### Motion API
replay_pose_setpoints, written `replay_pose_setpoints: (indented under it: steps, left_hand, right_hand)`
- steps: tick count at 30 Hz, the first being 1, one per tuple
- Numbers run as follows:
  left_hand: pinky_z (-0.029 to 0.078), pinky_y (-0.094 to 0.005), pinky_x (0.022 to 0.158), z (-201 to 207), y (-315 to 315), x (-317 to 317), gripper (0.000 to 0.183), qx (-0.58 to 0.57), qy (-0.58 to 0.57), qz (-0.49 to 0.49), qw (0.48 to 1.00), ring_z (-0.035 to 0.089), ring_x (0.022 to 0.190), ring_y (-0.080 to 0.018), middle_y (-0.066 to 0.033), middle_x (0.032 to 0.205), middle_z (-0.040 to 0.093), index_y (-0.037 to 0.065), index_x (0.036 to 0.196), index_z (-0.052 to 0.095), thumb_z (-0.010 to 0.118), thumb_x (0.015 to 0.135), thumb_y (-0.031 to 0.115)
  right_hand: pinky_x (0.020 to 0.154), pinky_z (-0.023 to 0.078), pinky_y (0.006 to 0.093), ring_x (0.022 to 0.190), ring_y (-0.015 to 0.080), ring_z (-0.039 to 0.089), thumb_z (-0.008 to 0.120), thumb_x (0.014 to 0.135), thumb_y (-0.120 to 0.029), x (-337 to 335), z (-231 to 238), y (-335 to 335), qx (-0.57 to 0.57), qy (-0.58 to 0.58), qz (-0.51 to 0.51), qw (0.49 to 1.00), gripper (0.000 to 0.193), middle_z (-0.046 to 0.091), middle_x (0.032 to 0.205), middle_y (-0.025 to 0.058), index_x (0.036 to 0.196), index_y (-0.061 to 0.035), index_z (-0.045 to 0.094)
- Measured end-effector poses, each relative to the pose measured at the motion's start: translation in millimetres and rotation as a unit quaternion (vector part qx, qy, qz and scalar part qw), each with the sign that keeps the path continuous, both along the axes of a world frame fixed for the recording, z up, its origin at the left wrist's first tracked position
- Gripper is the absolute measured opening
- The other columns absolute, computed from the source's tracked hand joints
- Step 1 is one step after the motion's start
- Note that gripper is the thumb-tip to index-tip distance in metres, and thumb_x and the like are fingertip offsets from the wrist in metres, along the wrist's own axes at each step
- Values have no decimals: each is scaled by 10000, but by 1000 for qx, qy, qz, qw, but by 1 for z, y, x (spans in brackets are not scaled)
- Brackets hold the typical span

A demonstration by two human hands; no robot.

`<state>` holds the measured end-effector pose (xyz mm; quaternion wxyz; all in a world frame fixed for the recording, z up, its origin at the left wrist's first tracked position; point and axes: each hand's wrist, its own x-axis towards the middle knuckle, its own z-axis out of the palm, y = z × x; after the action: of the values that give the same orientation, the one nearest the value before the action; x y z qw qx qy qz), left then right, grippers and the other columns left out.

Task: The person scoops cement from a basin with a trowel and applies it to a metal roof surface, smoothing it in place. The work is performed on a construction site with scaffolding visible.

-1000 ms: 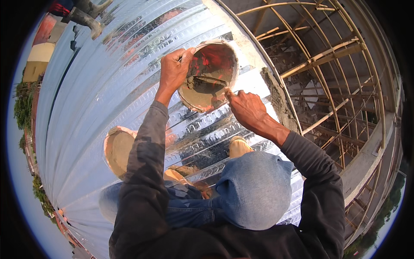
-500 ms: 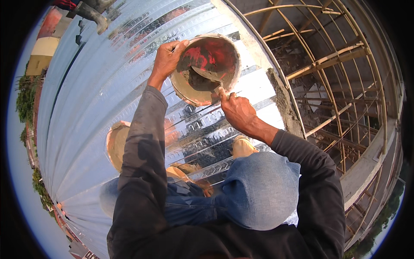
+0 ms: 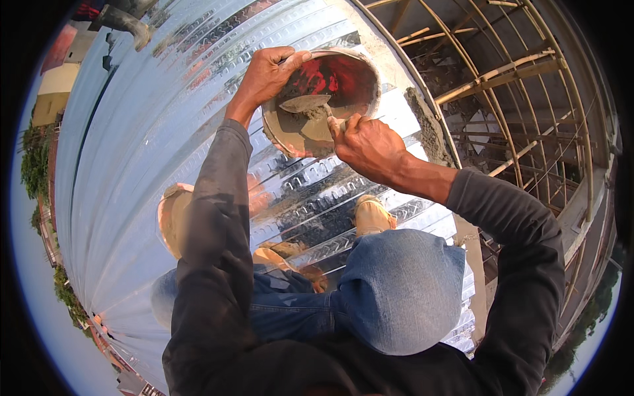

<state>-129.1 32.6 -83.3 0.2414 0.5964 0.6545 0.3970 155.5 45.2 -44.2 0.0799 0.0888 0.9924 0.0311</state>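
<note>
A round bucket (image 3: 270, 130) with a mortar-crusted rim and red patches inside stands tilted on the shiny ribbed metal sheeting. Wet grey mortar (image 3: 297, 135) lies in its lower part. My left hand (image 3: 267, 76) grips the upper left rim, thumb laid over the edge. In my right hand (image 3: 371, 146) is the handle of a trowel (image 3: 305, 103), fingers wrapped round it at the bucket's right side. The trowel's blade is inside the bucket, above the mortar, with some mortar clinging near its neck.
A second mortar-stained container (image 3: 173, 214) sits left of my left forearm. The metal sheeting (image 3: 152, 132) spreads leftward. Along the right runs a wall edge with rough mortar (image 3: 428, 125), beyond it a drop with bamboo poles (image 3: 498, 78). Another person's boot (image 3: 135, 30) is at far upper left.
The trowel blade has swung up and left and turned over the mortar. My right hand has shifted slightly, its elbow moving outward. My left hand stays on the rim.
</note>
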Motion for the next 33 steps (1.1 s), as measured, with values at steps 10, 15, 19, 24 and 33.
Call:
replay_pose_setpoints:
  steps: [10, 15, 19, 24, 33]
  left_hand:
    - [473, -296, 652, 8, 21, -3, 441, -64, -44, -17, 997, 553, 732, -49, 63, 755, 638, 40, 928, 806, 715, 1088, 441]
    - [470, -326, 654, 7, 15, 4, 450, -58, -27, -13, 998, 531, 715, -60, 51, 710, 602, 43, 853, 776, 738, 1070, 436]
    - [461, -294, 652, 1, 19, -21, 407, -59, 30, -48, 997, 537, 729, -51, 62, 770, 636, 33, 960, 817, 713, 1094, 403]
    - [435, -294, 638, 3, 19, -11, 436, -50, -42, -3, 998, 493, 711, -48, 73, 749, 593, 42, 858, 756, 711, 1098, 404]
    - [406, -311, 607, -1, 4, -5, 450, -13, -51, -1, 999, 457, 682, -61, 67, 694, 548, 60, 809, 736, 746, 1068, 428]
  right_hand:
    - [604, 625, 374, 795, 242, 816, 759, 863, -83, -20, 27, 43, 39, 104, -147, 983, 59, 784, 793, 98, 834, -60, 804]
    - [555, 584, 387, 714, 258, 763, 742, 815, -78, -24, 40, 25, 21, 71, -28, 997, 152, 727, 757, 173, 877, 60, 730]
    - [542, 541, 355, 715, 237, 723, 739, 808, -132, -38, 45, -10, 91, 12, 34, 995, 209, 700, 725, 123, 872, 67, 731]
    - [615, 612, 410, 758, 309, 761, 685, 954, -128, 3, 17, 18, 56, 94, -62, 992, 366, 732, 878, 166, 1265, 63, 667]
    - [586, 624, 418, 744, 344, 782, 647, 968, -86, 12, -8, -24, -61, 17, -103, 993, 502, 715, 912, 208, 1446, 54, 582]
